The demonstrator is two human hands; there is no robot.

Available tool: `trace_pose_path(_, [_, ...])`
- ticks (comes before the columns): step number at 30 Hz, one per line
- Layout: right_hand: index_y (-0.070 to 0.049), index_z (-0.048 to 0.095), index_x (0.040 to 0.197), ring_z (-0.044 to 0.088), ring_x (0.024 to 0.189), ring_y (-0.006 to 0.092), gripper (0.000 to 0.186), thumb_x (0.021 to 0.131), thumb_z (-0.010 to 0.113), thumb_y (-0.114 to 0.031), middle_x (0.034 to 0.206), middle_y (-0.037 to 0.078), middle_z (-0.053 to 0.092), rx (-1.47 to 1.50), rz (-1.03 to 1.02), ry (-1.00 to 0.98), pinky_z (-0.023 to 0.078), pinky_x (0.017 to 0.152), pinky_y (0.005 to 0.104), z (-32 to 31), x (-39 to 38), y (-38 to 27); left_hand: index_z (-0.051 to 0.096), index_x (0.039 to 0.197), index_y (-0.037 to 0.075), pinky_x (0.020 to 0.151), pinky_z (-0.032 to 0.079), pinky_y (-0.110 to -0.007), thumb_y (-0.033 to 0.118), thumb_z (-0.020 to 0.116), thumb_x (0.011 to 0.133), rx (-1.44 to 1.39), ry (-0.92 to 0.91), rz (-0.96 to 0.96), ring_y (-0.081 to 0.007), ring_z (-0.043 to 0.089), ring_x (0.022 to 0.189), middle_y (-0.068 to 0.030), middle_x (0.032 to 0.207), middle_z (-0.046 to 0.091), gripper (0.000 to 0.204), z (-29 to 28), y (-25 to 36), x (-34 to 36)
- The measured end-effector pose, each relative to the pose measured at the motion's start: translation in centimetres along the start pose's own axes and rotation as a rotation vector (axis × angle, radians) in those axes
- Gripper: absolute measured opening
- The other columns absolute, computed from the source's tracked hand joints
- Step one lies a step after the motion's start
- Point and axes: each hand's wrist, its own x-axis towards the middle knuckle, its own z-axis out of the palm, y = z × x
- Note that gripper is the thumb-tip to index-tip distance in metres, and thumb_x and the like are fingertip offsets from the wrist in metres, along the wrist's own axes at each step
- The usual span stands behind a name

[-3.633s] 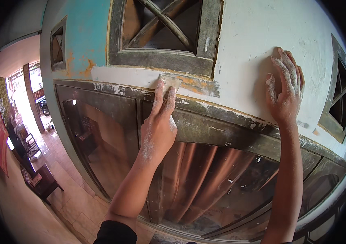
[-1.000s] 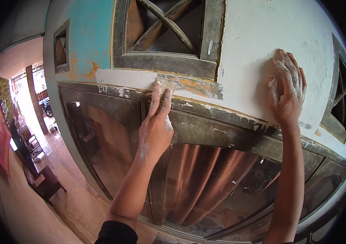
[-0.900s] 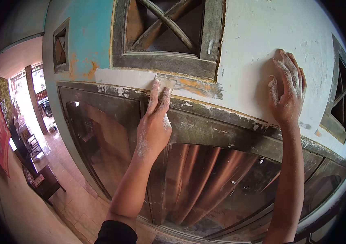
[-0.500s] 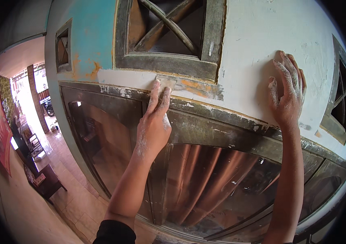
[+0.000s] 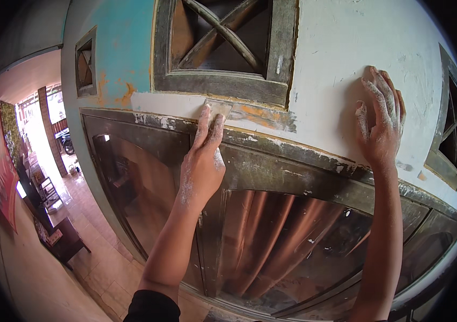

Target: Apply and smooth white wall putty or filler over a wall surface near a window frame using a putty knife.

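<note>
Left hand [image 5: 203, 167]: grip closed on a scraper [image 5: 222, 108], two fingers laid along its face; thumb hidden from this view. Scraper located flat on the narrow wall strip between the vent [image 5: 223, 83] above and the window frame [image 5: 271, 163] below, with a smooth white coat [image 5: 166, 102] to its left and an orange-stained patch [image 5: 263, 116] to its right. Right hand [image 5: 383, 126]: nothing seen in it; fingers loosely parted, resting against the white wall [image 5: 330, 48], right of the vent. White residue noted on both hands. Window frame dark, worn, flecked white. Behind its glass, a reddish-brown curtain [image 5: 266, 236] hangs in folds
</note>
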Motion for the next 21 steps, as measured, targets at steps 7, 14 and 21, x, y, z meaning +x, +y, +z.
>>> trace_pose_path(7, [-0.021,0.060,0.142,0.038,0.154,0.0223,0.048,0.095,0.065,-0.014,0.159,0.001,0.051,-0.018,-0.003,-0.005,0.022,0.129,0.0487,0.1,-0.1,0.1,0.047,0.157,0.010,0.117,0.043,-0.043,-0.018,0.053,0.081,-0.104,-0.032,-0.063,-0.0409,0.040,0.149,-0.0157,0.171,0.029,0.081,-0.6,0.7,0.1])
trace_pose_path(14, [-0.017,0.061,0.142,0.040,0.153,0.0264,0.050,0.093,0.064,-0.008,0.157,0.005,0.054,-0.009,-0.018,0.001,0.026,0.127,0.0497,0.1,0.0,0.0,0.047,0.157,0.011,0.117,0.044,-0.043,-0.018,0.052,0.083,-0.076,-0.009,-0.020,-0.0414,0.041,0.149,-0.0159,0.171,0.029,0.080,0.0,-0.6,0.0])
trace_pose_path(21, [-0.020,0.061,0.140,0.039,0.154,0.0243,0.046,0.095,0.064,-0.013,0.158,0.002,0.053,-0.012,-0.002,0.001,0.024,0.128,0.0488,0.2,-0.1,-0.1,0.046,0.158,0.012,0.117,0.044,-0.043,-0.018,0.052,0.081,-0.058,-0.024,-0.024,-0.0410,0.041,0.149,-0.0160,0.171,0.029,0.082,-0.3,-0.7,0.3])
